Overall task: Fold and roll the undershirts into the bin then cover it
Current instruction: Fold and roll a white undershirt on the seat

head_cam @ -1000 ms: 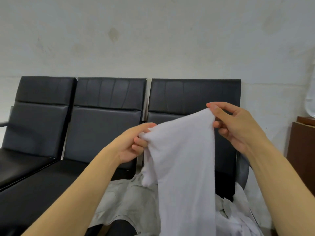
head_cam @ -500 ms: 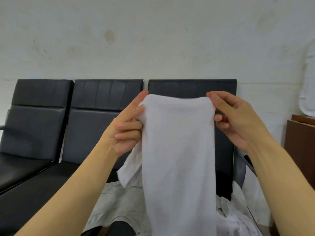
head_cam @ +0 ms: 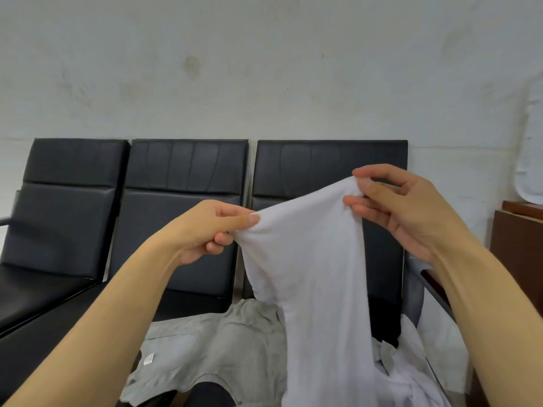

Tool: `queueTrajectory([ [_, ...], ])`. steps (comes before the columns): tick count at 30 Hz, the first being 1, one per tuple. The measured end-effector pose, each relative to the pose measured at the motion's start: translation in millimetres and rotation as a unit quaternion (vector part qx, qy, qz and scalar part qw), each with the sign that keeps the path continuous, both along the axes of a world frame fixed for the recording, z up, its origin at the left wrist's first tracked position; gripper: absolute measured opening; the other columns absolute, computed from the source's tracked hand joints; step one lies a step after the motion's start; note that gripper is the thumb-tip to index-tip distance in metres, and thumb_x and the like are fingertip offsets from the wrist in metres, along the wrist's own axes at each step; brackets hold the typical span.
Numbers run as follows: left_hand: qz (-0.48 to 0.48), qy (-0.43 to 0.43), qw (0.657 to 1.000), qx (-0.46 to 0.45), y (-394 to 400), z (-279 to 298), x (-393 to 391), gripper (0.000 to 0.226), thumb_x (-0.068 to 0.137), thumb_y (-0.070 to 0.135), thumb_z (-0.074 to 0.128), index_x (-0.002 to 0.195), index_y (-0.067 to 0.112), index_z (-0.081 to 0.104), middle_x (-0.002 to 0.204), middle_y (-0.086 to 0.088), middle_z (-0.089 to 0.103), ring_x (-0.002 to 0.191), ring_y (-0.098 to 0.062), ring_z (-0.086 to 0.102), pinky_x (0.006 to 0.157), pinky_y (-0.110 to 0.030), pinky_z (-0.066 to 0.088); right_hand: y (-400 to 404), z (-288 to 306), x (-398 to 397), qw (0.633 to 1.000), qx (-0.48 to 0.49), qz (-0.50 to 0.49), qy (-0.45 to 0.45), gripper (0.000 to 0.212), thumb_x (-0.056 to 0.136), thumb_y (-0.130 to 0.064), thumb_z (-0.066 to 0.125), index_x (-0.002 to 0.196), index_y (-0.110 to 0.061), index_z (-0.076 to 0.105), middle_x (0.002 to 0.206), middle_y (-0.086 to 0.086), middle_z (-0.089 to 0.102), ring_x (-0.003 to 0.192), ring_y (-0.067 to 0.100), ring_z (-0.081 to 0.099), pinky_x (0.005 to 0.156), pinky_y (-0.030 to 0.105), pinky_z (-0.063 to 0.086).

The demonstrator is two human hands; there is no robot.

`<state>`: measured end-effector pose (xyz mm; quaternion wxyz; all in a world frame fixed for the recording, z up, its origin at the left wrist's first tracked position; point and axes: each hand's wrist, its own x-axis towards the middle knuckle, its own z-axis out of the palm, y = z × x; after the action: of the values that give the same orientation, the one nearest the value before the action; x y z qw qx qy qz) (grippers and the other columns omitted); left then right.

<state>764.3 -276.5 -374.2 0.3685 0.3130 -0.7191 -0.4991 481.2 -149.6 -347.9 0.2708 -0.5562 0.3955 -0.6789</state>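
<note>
Head camera is showing an early stage of the job: the person is holding a white undershirt (head_cam: 317,289) up in the air in front of a row of black chairs (head_cam: 188,207), and no bin or cover is appearing anywhere in view. The left hand (head_cam: 205,230) is pinching the upper edge of the cloth between thumb and curled fingers, lower down, while the right hand (head_cam: 402,207) is pinching the other end of that edge higher up, so the top line is slanting. The shirt is hanging long and narrow, looking already doubled lengthwise, soft and slightly wrinkled, its bottom running out of frame. A grey undershirt (head_cam: 223,351) is lying crumpled on the seat below, with more white garments (head_cam: 411,377) bunched just beside it, so folding, rolling, binning and covering are seemingly all remaining.
</note>
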Motion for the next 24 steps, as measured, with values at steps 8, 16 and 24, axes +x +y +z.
queueTrajectory([
  [8,-0.054,-0.075,0.995,-0.048,5.4,3.1,6.4,0.021,0.097,0.022,0.069,0.116,0.016,0.077,0.081,0.000,0.067,0.043,-0.004,0.040,0.035,-0.014,0.026,1.8,2.0,-1.9,0.996,-0.007,-0.038,0.086,0.024,0.102,-0.009,0.061,0.112,-0.021,0.079,0.058,-0.006,0.062,0.050,0.006,0.055,0.049,0.015,0.046],
  [16,-0.024,0.191,0.978,0.075,20.5,30.8,9.1,0.010,0.091,0.025,0.071,0.095,0.021,0.063,0.071,0.010,0.047,0.038,-0.002,0.028,0.031,-0.010,0.023,19.2,13.3,4.8,0.979,-0.047,-0.133,0.146,0.024,0.100,-0.018,0.066,0.112,-0.033,0.079,0.081,-0.022,0.073,0.067,-0.002,0.064,0.062,0.013,0.047],
  [24,0.024,0.110,0.982,-0.150,55.9,111.0,10.2,0.021,0.097,0.013,0.069,0.116,0.021,0.076,0.068,0.012,0.054,0.049,-0.005,0.036,0.039,-0.015,0.032,30.6,65.7,18.5,0.973,-0.103,-0.133,0.158,0.027,0.099,-0.017,0.067,0.117,-0.035,0.077,0.118,-0.013,0.075,0.114,0.010,0.069,0.103,0.038,0.055],
])
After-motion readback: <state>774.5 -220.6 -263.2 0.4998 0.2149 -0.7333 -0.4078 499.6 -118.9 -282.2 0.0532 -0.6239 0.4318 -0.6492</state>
